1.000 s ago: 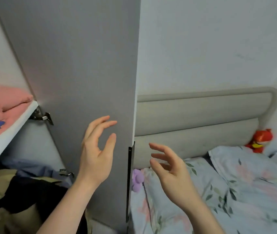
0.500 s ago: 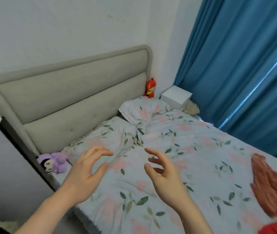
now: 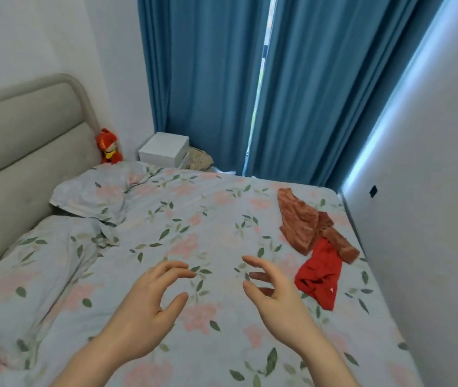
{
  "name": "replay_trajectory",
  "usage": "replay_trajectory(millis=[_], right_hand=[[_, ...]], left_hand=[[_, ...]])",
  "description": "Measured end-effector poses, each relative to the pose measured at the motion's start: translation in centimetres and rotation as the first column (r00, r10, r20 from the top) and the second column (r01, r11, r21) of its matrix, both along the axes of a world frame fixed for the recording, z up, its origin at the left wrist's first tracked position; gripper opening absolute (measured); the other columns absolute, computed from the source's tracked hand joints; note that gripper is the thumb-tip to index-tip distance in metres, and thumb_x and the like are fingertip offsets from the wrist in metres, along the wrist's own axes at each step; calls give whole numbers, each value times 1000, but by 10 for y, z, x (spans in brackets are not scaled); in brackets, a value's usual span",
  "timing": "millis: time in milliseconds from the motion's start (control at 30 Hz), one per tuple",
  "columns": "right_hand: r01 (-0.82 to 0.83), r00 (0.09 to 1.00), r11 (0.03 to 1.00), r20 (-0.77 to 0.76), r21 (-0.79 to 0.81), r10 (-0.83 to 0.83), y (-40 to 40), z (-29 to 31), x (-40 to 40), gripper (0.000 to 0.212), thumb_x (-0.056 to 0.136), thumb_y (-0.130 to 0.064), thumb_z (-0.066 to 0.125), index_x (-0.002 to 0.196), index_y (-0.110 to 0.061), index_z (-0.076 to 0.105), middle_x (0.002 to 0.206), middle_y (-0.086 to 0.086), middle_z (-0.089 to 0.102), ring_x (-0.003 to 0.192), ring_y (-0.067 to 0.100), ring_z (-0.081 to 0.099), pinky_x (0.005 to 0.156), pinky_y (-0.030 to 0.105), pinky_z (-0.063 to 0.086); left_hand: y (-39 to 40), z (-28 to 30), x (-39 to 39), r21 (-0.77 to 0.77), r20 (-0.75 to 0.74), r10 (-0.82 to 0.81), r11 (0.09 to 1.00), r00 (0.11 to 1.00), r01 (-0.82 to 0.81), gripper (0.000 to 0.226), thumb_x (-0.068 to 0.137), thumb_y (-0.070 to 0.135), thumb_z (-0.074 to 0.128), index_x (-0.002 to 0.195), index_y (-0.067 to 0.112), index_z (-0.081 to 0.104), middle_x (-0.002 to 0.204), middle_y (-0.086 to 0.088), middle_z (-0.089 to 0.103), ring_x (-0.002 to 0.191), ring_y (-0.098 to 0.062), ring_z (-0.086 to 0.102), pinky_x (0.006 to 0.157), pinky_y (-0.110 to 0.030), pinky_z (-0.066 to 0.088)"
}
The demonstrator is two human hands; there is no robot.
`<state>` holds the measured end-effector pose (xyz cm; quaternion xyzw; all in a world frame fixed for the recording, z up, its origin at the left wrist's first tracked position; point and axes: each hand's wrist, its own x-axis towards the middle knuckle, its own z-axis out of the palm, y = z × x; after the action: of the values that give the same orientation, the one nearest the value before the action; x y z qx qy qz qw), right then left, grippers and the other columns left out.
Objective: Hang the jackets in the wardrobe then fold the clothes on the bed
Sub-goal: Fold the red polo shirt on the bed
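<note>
1. Two pieces of clothing lie crumpled on the bed point(image 3: 166, 219), far over on the right side, close to the white wall there.
2. The farther piece is a rust-orange garment point(image 3: 303, 224) with a soft, ribbed look, spread in loose folds.
3. The nearer piece is a bright red garment point(image 3: 319, 277), bunched up, with its upper edge touching or tucked under the orange one.
4. The bed is covered by a pale sheet printed with pink flowers and green leaves.
5. The left hand point(image 3: 144, 311) hovers above the sheet in the lower middle, holding nothing, with its fingers spread and lightly bent.
6. The right hand point(image 3: 275, 300) hovers beside it, also holding nothing, with its fingers spread and lightly bent, pointing to the left. It is near the red garment but apart from it.
7. Two pillows in the same flowered cloth lie at the left, one point(image 3: 93, 191) farther back and one point(image 3: 35, 275) nearer.
8. Behind them stands a grey padded headboard point(image 3: 24, 141).
9. A small red and yellow stuffed toy point(image 3: 109, 146) sits in the corner by the headboard.
10. A white box point(image 3: 163, 149) sits beyond the bed's far edge.
11. Blue curtains point(image 3: 208, 79) hang at the back, with a thin strip of daylight between them.
</note>
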<state>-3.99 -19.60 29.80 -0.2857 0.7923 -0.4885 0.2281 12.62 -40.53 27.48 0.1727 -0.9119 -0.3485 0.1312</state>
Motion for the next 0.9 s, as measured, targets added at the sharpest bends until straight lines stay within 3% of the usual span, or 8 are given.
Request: replay_trajectory(millis=[67,233,367,533,700,800,900], right_hand=[[98,995,995,17,-22,-98,39,3,-9,37,100,-33,61,126,-58,56,133,-31,51,117,-19,49,99,28,51],[353,935,935,-5,-18,-354,125,1,-10,37,100,-30,62,126,-55,56,131,-33,53,118,-17,49,98,21,48],[509,861,860,-10,32,-509,184,-12,7,36,100,-29,63,124,-55,58,128,-38,52,118,-14,51,98,23,50],[651,757,752,-21,108,-653,259,-25,33,38,98,-25,65,123,-53,59,127,-38,54,117,-11,54,97,22,50],[751,654,651,1,110,-756,329,-36,42,38,95,-21,68,121,-49,63,124,-37,55,114,-8,56,98,27,52],[776,625,624,18,92,-781,372,-44,32,38,95,-20,69,120,-49,63,122,-36,57,115,-8,57,96,24,51],[781,618,618,36,83,-786,420,-55,15,38,94,-22,69,119,-50,63,124,-32,58,116,-5,58,94,22,52]], left_hand=[[20,4,-26,-21,24,-103,994,994,104,26,101,47,53,125,54,53,139,40,37,133,12,35,103,-27,42],[61,6,-89,-47,54,-336,940,940,338,26,101,45,55,125,54,54,139,40,37,129,12,39,94,-23,44],[99,-10,-128,-61,50,-490,868,870,492,26,100,46,55,125,53,54,139,40,36,120,11,46,76,-20,46],[160,-40,-146,-10,67,-603,796,795,605,25,99,44,58,123,52,54,136,40,38,119,13,44,78,-13,45],[226,-54,-172,10,144,-733,673,665,739,28,98,47,58,125,53,52,138,41,33,123,9,43,84,-16,47],[278,-47,-201,3,128,-758,645,639,764,31,99,47,58,129,52,52,140,40,32,109,7,51,84,-16,44],[334,-44,-229,-11,99,-770,632,630,775,32,99,46,58,130,50,52,141,38,33,117,7,48,87,-20,44]])
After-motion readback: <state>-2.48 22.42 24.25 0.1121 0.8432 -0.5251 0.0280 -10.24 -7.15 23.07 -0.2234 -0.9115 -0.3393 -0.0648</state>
